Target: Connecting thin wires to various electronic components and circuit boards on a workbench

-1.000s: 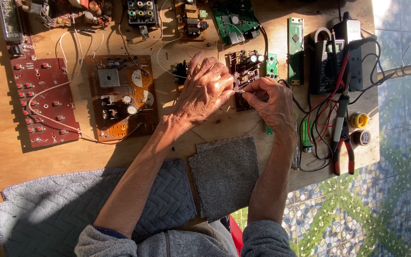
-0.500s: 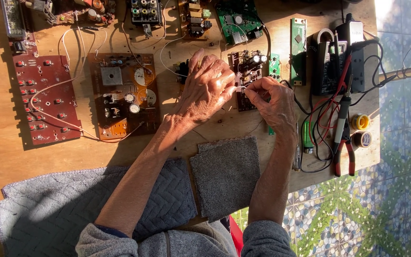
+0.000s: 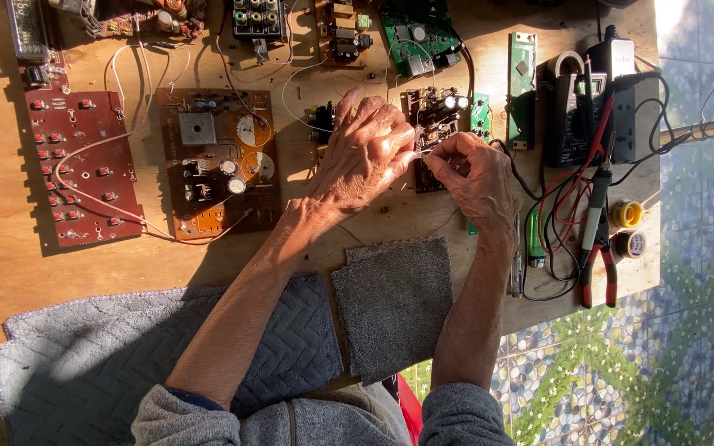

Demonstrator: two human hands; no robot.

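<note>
My left hand (image 3: 363,153) and my right hand (image 3: 471,176) meet over a small dark circuit board (image 3: 433,124) on the wooden table (image 3: 10,272). Fingertips of both hands pinch a thin pale wire (image 3: 419,152) between them, just above the board. The board carries black capacitors near its top edge. Both forearms reach up from grey sleeves at the bottom of the view.
A red button board (image 3: 83,169) and a brown circuit board (image 3: 218,161) lie at left. Green boards (image 3: 419,35), a multimeter (image 3: 576,116) with red and black leads, red-handled pliers (image 3: 598,248), and solder reels (image 3: 626,215) sit at right. Grey cloths (image 3: 394,301) cover the near edge.
The hands stay together over the small board with only slight finger movement. The view has shifted a little.
</note>
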